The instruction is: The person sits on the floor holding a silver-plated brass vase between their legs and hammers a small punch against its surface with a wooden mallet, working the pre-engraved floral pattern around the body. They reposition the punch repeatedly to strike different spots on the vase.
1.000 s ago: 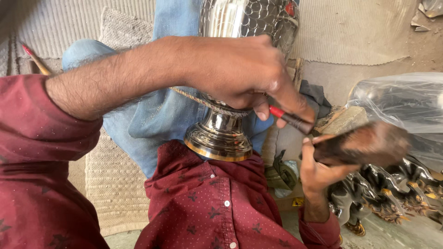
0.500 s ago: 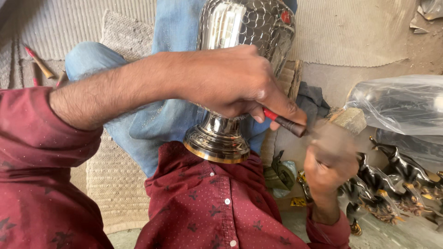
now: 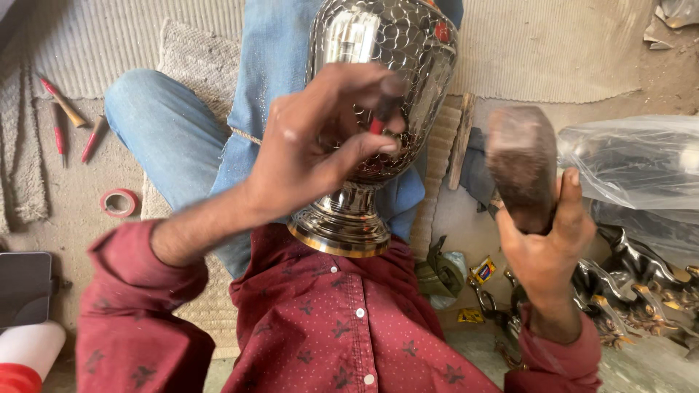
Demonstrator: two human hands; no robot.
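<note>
Since the earlier frames the right hand (image 3: 542, 251) has swung its hammer (image 3: 521, 166) up and away from the punch (image 3: 378, 122), so the worn head now stands at about 3 o'clock from the vase (image 3: 378, 109), clear of it. That hand is shut tight round the hammer's handle, fingers wrapped and thumb up along the side. The left hand (image 3: 320, 149) has also risen along the vase and now lies across its belly, fingers curled and pinching the red-tipped punch against the metal; the grip is closed, though the punch is mostly hidden by the fingers.

Lying across the lap, the vase is a polished silver vessel with a hammered scale pattern, its gold-rimmed foot (image 3: 341, 233) at 6 o'clock against the maroon shirt (image 3: 342, 327) and its mouth out of view past 12 o'clock, so what it holds cannot be told. Jeans (image 3: 182, 138) support it underneath.

At 3 o'clock a clear plastic bag (image 3: 633, 164) holds dark, shiny pieces, blurred. Below it, at 4 o'clock, dark metal castings (image 3: 641, 291) lie in a heap. At 9 o'clock, red-handled tools (image 3: 62, 102) and a tape roll (image 3: 119, 203) rest on the mat (image 3: 109, 44).
</note>
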